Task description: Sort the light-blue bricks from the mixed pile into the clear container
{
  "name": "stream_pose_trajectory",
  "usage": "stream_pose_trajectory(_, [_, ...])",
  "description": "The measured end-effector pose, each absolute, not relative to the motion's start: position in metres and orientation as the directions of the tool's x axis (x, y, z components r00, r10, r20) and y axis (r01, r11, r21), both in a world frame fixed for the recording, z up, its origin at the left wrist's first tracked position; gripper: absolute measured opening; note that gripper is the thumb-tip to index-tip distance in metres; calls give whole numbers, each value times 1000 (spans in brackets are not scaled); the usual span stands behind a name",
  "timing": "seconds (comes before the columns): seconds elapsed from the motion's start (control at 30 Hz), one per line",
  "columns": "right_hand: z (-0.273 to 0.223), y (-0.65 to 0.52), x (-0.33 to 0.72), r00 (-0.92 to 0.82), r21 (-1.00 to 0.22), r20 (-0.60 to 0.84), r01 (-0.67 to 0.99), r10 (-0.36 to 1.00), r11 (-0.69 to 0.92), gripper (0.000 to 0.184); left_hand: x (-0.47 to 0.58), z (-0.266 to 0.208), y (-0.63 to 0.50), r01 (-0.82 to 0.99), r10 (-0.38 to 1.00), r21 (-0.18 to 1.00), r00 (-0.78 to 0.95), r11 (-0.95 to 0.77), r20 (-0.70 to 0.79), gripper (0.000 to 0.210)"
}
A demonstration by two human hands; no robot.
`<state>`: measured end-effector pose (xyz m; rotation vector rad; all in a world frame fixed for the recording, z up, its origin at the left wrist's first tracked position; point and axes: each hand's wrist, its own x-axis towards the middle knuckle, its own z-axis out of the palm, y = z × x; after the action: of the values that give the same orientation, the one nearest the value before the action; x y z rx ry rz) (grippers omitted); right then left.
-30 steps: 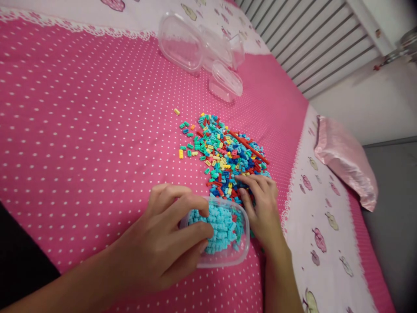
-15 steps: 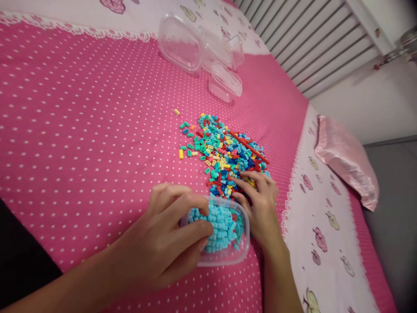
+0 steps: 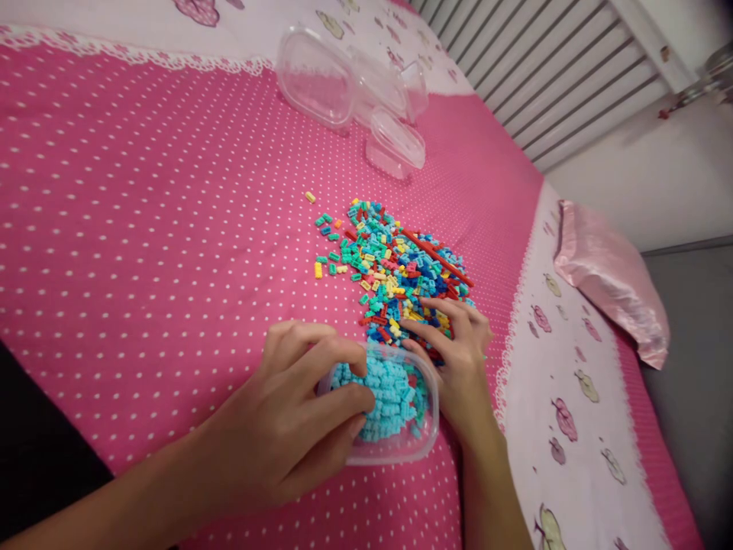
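Observation:
My left hand point(image 3: 312, 409) is at the left side of a clear plastic container point(image 3: 427, 451), its thumb and index finger closed on the edge of a light-blue piece made of small building bricks in rows point(image 3: 383, 401). That piece lies over the container, and a few green and red bricks point(image 3: 421, 401) show beside it inside. My right hand point(image 3: 458, 355) reaches into the pile of mixed building bricks point(image 3: 395, 267) just beyond the container. Its fingers are apart and touch the near right part of the pile; no brick shows between them.
Several clear plastic tubs point(image 3: 321, 80) stand farther back on the pink dotted cloth point(image 3: 172, 229). A long red stick point(image 3: 438, 258) lies across the pile, and loose bricks point(image 3: 318, 270) are scattered at its left. A pink satin pillow point(image 3: 610, 279) sits at the right, below a slatted panel point(image 3: 532, 69).
My right hand's fingers have shifted slightly and spread over the pile, moving some bricks and uncovering yellow ones. My left hand and the light-blue piece have stayed in place.

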<state>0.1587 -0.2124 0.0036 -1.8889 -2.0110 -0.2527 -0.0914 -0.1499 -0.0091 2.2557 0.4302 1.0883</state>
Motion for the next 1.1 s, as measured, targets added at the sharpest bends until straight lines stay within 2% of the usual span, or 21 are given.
stream_pose_trajectory(0.17, [5, -212, 156, -50, -116, 430, 987, 901, 110, 7, -91, -9, -150, 18, 509, 639, 622, -769, 595, 18])
stream_pose_trajectory(0.3, [5, -211, 154, -39, -110, 383, 990, 923, 87, 11, -90, -9, -151, 15, 530, 656, 604, -754, 595, 17])
stream_pose_trajectory(0.43, [6, -210, 154, -31, -94, 442, 992, 897, 80, 9, -90, -10, -152, 16, 538, 662, 599, -749, 593, 16])
stream_pose_trajectory(0.5, [10, -212, 154, 2, -150, 484, 986, 875, 80, 11, -90, -10, -152, 17, 535, 657, 597, -754, 598, 17])
stream_pose_trajectory(0.57, [18, -216, 154, 78, -273, 496, 960, 865, 70, 11, -90, -10, -151, 14, 527, 649, 598, -761, 604, 17])
stream_pose_trajectory(0.67, [37, -227, 149, 206, -479, 421, 878, 883, 24, 11, -91, -9, -151, 21, 526, 646, 602, -763, 601, 18])
stream_pose_trajectory(0.73, [53, -235, 143, 213, -538, 343, 843, 915, 6, 13, -91, -8, -150, 29, 527, 645, 605, -764, 597, 19])
stream_pose_trajectory(0.9, [75, -244, 124, 79, -538, 183, 842, 980, 33, 11, -92, -5, -148, 46, 516, 635, 630, -771, 580, 19])
stream_pose_trajectory(1.1, [75, -246, 114, 14, -478, 170, 876, 985, 70, 18, -91, -7, -149, 38, 523, 637, 609, -770, 596, 19])
